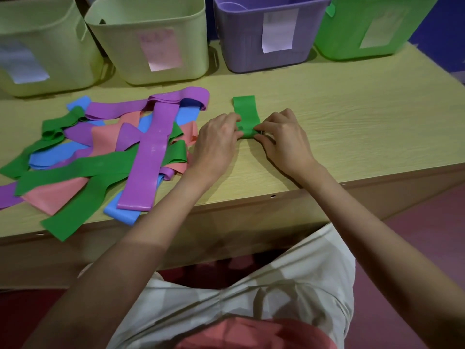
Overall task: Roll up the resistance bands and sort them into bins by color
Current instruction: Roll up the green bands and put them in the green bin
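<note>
Hands on green band (half-rolled)

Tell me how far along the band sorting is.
Early. No finished roll is visible; the bin insides are mostly hidden. In hand: the left hand and right hand pinch the green band, rolling its near end. Left: the mixed pile of bands, then the green bin.

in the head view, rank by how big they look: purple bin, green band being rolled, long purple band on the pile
1. purple bin, though its top is cut off
2. long purple band
3. green band, partly rolled and partly covered by fingers
</note>
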The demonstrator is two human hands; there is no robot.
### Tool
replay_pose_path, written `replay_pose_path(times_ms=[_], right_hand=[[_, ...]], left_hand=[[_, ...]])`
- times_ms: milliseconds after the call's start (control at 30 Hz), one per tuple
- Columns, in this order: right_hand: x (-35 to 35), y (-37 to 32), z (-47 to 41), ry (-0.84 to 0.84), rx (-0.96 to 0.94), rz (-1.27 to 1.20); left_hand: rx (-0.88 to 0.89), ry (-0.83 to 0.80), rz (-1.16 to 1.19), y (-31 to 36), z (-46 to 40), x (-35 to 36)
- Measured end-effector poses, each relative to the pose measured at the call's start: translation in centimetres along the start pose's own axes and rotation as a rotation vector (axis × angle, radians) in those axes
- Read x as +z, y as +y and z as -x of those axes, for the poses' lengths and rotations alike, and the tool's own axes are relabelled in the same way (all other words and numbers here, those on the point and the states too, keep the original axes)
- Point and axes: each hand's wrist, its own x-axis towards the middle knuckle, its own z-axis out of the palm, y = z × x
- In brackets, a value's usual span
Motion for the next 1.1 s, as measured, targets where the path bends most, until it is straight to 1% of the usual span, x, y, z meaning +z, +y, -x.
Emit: replay_pose_path(times_ms=[100,200,333,533,600,700,900,1100], right_hand=[[0.0,0.1,-0.1,0.037,0.009,0.015],[0.3,0.5,-0.5,0.002,0.004,0.022],[0.6,0.6,-0.6,0.022,-0.025,0.017],[0.6,0.3,-1.1,0.085,-0.002,-0.001],[0.5,0.5,-1.2,0.06,-0.005,-0.001],[0.3,0.9,-1.4,0.013,-0.004,0.006],[0.1,1.4,-2.5,-0.072,0.003,0.027],[0.2,1.4,-3.2,-0.161,-0.038,0.067]], left_hand=[[0.021,-0.01,-0.032,-0.1,-0.1,0.1],[0.024,-0.047,-0.055,-0.3,-0.3,0.3],[0.007,-0.032,-0.06,-0.4,-0.9,0.4],[0.003,-0.011,-0.109,-0.7,-1.5,0.6],[0.004,-0.002,-0.104,-0.8,-1.7,0.5],[0.001,-0.045,-0.091,-0.8,-1.9,0.4],[0.01,-0.064,-0.067,-0.7,-1.9,0.1],[-0.06,-0.06,-0.063,-0.9,-3.0,0.6]])
